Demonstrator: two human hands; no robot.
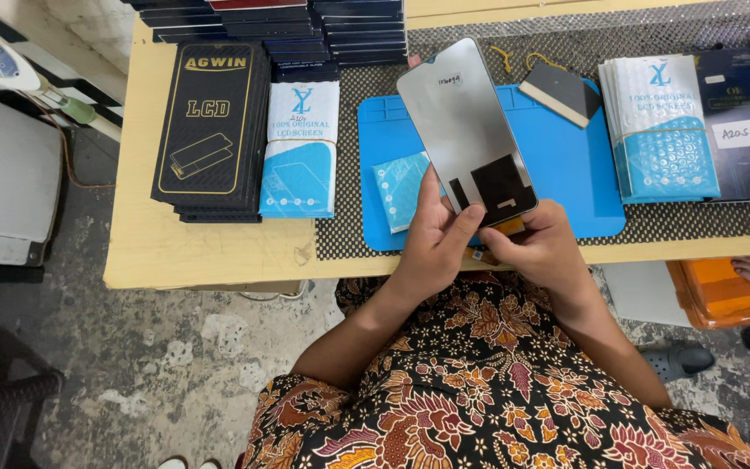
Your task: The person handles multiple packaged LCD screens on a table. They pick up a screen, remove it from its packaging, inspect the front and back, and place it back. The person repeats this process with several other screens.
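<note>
Patterned brown and red fabric covers our lap at the bottom of the view, and from it our forearms rise toward the near edge of the table. Our left hand grips the phone screen panel from below, its thumb pressed on the dark lower part of the panel and its fingers curled behind. Our right hand closes narrowly at the panel's lower corner, fingertips pinching what seems to be a small orange-brown flex strip, though it is mostly hidden. We hold the panel tilted, off the table, over the near edge of the blue work mat, which lies on a dotted black mesh sheet.

On the mat, just left of our left hand, lies a small light-blue bubble pouch. Toward the table's left edge sit a stack of black boxes and, beside it, a white and blue packet. Near the right edge rest a pile of similar blue and white pouches, a dark blue box and a small dark pad. More dark boxes line the far edge.
</note>
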